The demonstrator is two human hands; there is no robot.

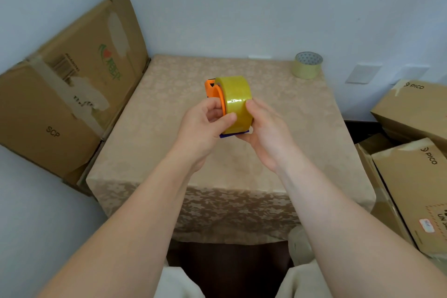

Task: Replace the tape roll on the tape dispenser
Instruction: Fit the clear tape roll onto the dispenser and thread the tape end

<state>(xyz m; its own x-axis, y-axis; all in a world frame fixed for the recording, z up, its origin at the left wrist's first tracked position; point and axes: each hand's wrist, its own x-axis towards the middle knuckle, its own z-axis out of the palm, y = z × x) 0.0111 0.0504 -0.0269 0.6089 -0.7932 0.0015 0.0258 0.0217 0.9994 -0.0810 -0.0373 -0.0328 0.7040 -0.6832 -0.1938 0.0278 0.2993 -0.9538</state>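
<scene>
Both hands hold the assembly above the middle of the desk (169, 72), which is covered with a beige patterned cloth. The left hand (205, 126) grips the orange tape dispenser (214, 91); its fingers (212, 106) curl around the orange rim and the thumb presses on the face of the yellow tape roll (238, 101). The right hand (263, 133) supports the roll from the right, fingers pressed together behind it, thumb lying on the outer tape surface. The roll sits on the dispenser, standing on edge. A second, paler tape roll (307, 65) stands flat at the far right corner of the desk. Cardboard boxes (411, 113) flank the desk.
</scene>
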